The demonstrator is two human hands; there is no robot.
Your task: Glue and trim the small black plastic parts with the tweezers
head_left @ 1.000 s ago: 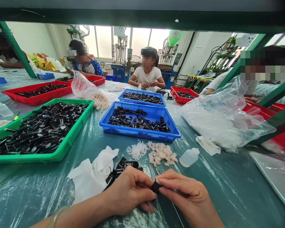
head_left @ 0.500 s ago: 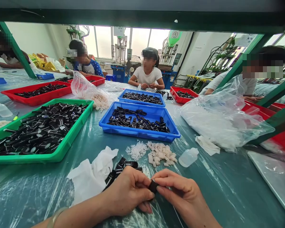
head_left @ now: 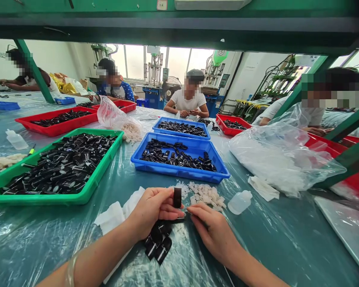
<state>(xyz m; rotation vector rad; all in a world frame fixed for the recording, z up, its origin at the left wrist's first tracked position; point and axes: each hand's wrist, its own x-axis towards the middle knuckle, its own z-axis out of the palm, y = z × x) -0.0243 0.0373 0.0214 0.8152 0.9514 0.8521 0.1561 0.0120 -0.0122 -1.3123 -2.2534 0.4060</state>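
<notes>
Between thumb and forefinger my left hand [head_left: 155, 209] grips a small glossy black plastic part [head_left: 177, 197], held upright. A second black piece [head_left: 178, 220] sticks out under its lower fingers. Just to the right, my right hand [head_left: 211, 227] has its thumb and fingertips pinched together; anything in them is too small to make out. Below my left hand several black parts [head_left: 158, 243] lie in a loose pile on the plastic-covered table [head_left: 275, 243]. Crumpled white cloth [head_left: 115, 217] is partly hidden behind my left forearm. Beyond my hands lie small whitish blocks [head_left: 206, 195] and translucent bits [head_left: 184, 189].
A blue tray [head_left: 179, 172] and a green tray [head_left: 77, 197] hold many black parts. A translucent squeeze bottle [head_left: 239, 202] lies right of the blocks, near a large clear bag [head_left: 284, 159]. A green shelf beam [head_left: 179, 34] crosses overhead. Several people sit around the table.
My hands have drawn slightly apart, and the black part is now upright in my left hand alone. My left hand has risen, uncovering more of the pile. The view has tilted up.
</notes>
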